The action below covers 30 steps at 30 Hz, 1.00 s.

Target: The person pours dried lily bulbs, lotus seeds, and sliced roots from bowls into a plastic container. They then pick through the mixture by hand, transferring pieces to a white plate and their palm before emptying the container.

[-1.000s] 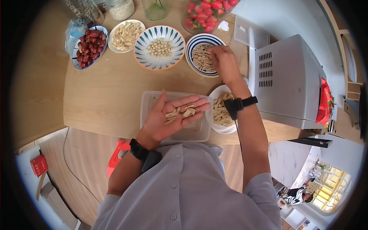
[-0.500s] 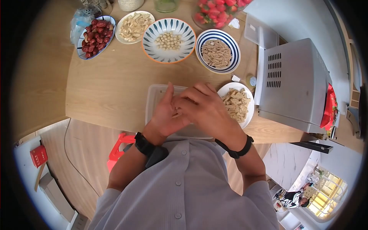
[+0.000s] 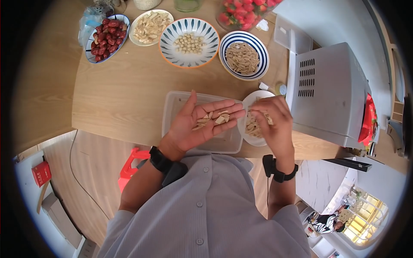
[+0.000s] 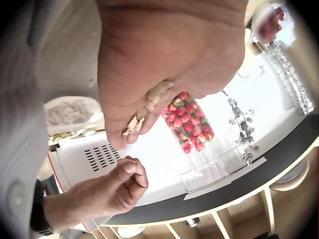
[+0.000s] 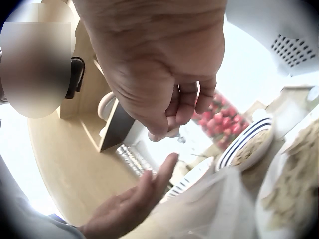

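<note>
My left hand (image 3: pixel 187 131) lies palm up with straight fingers, carrying several pale dried slices (image 3: pixel 223 118) on the palm and fingers. Beneath it stands a clear plastic container (image 3: pixel 171 116), partly covered by the hand. To the right, my right hand (image 3: pixel 278 124) hovers over a white plate (image 3: pixel 254 96) of pale dried slices, hiding part of it. Its fingers are curled, and the thumb meets the fingertips in the right wrist view; nothing shows between them. A blue-striped bowl (image 3: pixel 223 49) of thin, light-brown pieces stands just beyond.
Along the back are red dates (image 3: pixel 107 38) on an oval plate, a plate of pale slices (image 3: pixel 150 28), a patterned plate (image 3: pixel 170 53) with round pale seeds, and a tub of strawberries (image 3: pixel 241 15). A grey vented appliance (image 3: pixel 327 86) stands at the right. Another person (image 3: pixel 329 221) is far off.
My right hand went from the striped bowl to the left palm, then right to over the white plate. More slices show on the left palm, which stays upturned over the container.
</note>
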Available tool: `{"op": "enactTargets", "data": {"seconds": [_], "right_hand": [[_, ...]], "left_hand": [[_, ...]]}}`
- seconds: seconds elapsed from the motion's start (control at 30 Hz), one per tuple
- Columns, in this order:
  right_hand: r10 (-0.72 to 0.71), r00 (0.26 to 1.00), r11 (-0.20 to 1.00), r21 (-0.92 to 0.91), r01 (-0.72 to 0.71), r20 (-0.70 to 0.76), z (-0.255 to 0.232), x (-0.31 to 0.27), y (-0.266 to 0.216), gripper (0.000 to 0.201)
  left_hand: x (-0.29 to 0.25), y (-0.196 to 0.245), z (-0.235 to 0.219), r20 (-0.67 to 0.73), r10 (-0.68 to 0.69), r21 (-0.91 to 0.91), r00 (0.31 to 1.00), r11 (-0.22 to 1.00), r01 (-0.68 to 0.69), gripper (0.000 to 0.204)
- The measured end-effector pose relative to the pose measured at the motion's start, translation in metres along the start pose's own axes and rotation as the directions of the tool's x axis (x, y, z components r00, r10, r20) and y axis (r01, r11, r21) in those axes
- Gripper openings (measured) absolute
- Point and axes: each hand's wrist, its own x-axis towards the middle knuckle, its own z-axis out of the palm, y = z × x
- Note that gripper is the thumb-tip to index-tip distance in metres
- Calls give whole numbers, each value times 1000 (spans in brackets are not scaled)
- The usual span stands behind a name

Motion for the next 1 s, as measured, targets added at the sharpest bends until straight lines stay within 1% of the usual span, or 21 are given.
{"op": "enactTargets", "data": {"seconds": [0.03,0.13,0.23,0.33,0.4,0.43,0.47,0.5,0.6,0.67,0.77,0.8,0.9,1.0], "right_hand": [[38,999,997,-64,-39,-20,-4,-8,11,16],[100,995,974,-203,-96,6,-9,-24,34,16],[-10,998,974,-225,-5,-62,3,-26,30,24],[-131,991,989,-71,130,-18,16,-15,-4,30],[-162,987,979,-122,161,4,28,-6,-17,30],[-181,983,973,-145,181,18,32,-2,-19,30],[-183,982,972,-144,188,47,32,1,-19,26],[-197,978,967,-151,206,73,32,2,-19,26],[-237,960,949,-175,261,148,31,6,-21,26],[-256,949,935,-201,291,183,29,7,-23,26],[-319,922,915,-184,360,220,27,9,-24,24],[-332,916,908,-187,375,224,27,10,-23,23],[-363,905,898,-175,404,223,30,8,-19,23],[-371,910,912,-110,395,184,31,8,-12,24]], "left_hand": [[1,0,2,-7,-4,0,1000,1000,4,92],[1,-1,5,-23,-1,-2,1000,1000,1,92],[2,-1,5,-15,9,2,1000,1000,-9,91],[3,-4,-1,-10,3,-4,1000,1000,-3,89],[0,-5,-6,-32,1,-44,999,999,-2,88],[0,-4,-8,-15,-1,-46,1000,999,1,88],[-1,-3,-9,2,0,-49,1000,999,0,88],[-1,-2,-11,21,4,-51,1000,999,-3,88],[-3,-5,-15,-6,-15,-50,1000,999,15,88],[-2,-5,-16,6,-18,-66,1000,998,19,88],[-2,-5,-21,16,-35,-72,999,997,36,87],[-2,-4,-22,17,-39,-70,999,997,40,86],[-3,-3,-21,-51,-52,-88,997,995,48,86],[-2,-3,-27,15,-58,-110,998,992,59,86]]}}
